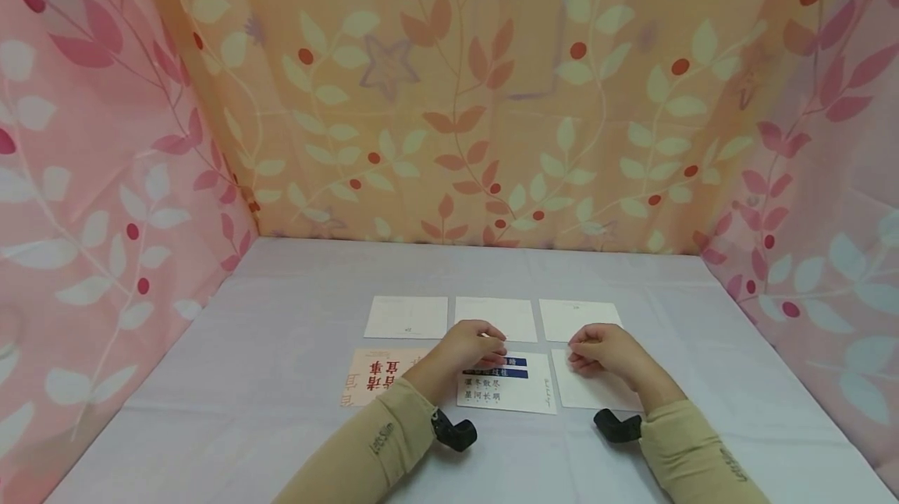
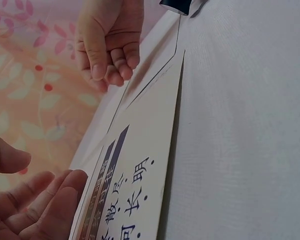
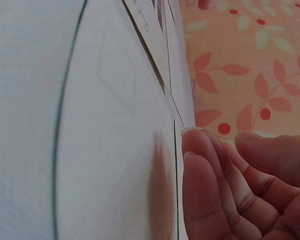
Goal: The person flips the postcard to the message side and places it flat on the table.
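My left hand (image 1: 469, 349) hovers over the front middle card (image 1: 506, 396), which bears dark bands and lines of printed characters. In the left wrist view its thumb stands apart from the loosely bent fingers (image 2: 55, 210), with nothing between them. Over the plain white card (image 1: 597, 393) at front right is my right hand (image 1: 614, 356). Its fingers (image 3: 202, 185) are bent and its thumb is apart from them in the right wrist view; nothing is held. Left of these two lies a pinkish card (image 1: 361, 383) with large red characters, partly covered by my left forearm.
Behind the front row lie three white cards: left (image 1: 406, 317), middle (image 1: 495, 313) and right (image 1: 579, 315). All rest on a white-covered table (image 1: 281, 332). Leaf-patterned curtains (image 1: 456, 98) close off the back and both sides.
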Available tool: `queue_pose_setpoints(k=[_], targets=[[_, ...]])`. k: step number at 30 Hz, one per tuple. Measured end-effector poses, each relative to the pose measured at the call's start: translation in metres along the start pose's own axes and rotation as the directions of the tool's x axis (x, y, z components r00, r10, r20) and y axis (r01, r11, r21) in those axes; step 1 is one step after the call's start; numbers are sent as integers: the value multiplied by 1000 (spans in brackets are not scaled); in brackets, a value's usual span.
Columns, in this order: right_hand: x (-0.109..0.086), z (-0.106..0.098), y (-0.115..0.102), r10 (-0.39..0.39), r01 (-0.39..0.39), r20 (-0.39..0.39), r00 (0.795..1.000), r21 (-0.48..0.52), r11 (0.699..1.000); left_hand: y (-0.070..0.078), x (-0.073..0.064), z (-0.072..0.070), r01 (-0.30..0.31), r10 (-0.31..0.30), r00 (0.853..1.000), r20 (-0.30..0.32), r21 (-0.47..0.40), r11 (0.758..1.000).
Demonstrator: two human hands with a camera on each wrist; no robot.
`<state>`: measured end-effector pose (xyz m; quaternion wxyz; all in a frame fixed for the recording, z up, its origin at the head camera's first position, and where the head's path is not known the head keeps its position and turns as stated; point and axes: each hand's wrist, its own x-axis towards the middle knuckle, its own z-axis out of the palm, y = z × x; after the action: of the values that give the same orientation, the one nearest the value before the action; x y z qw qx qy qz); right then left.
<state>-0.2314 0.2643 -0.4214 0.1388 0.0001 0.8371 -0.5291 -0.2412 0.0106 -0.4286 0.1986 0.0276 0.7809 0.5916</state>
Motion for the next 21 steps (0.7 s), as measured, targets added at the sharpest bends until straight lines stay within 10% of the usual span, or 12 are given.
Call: queue_pose_setpoints(k=[21], targets=[[2,28,-17,85,-87,-33,996,-66,994,-16,-11,-45,28,-27,998,-52,13,1000]])
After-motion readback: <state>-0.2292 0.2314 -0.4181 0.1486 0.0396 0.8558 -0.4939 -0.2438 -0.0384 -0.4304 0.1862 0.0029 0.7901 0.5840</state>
